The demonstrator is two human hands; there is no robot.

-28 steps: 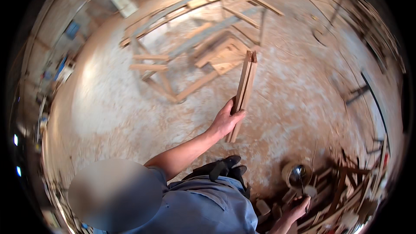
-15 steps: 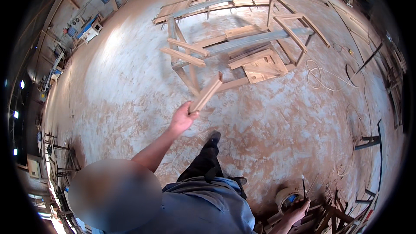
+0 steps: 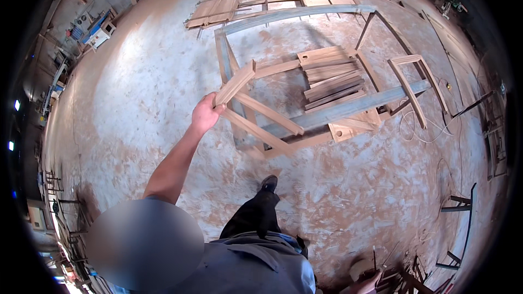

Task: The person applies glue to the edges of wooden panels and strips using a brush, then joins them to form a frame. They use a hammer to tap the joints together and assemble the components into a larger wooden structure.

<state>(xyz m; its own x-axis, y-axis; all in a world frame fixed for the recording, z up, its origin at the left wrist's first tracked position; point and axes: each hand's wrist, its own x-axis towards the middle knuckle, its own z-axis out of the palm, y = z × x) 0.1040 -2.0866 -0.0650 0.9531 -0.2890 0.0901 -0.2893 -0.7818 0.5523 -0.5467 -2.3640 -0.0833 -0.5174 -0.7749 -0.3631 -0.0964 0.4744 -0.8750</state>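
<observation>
My left hand (image 3: 206, 114) is stretched forward and closed round the near end of a short grooved wooden piece (image 3: 235, 84). The piece tilts up and away, above the near left corner of a grey metal frame (image 3: 348, 110). Two similar wooden pieces (image 3: 267, 113) rest across that frame's near rail, just right of the held one. Low on the right, my right hand (image 3: 369, 283) has its fingers curled at the side of a small bucket (image 3: 359, 268); its grip is partly cut off and dark. A thin upright stick (image 3: 375, 259) rises beside the bucket.
Inside the frame lie stacked wooden boards (image 3: 333, 76). A U-shaped wooden frame (image 3: 406, 62) leans over its right end. Wooden panels (image 3: 215, 10) lie behind. A pale cable (image 3: 408, 130) loops on the floor at right, with a dark metal frame (image 3: 469, 215) nearer me.
My left hand has moved forward and left with the wooden piece, to the metal frame's corner. The frame appears nearer. My right hand and the bucket sit lower in view.
</observation>
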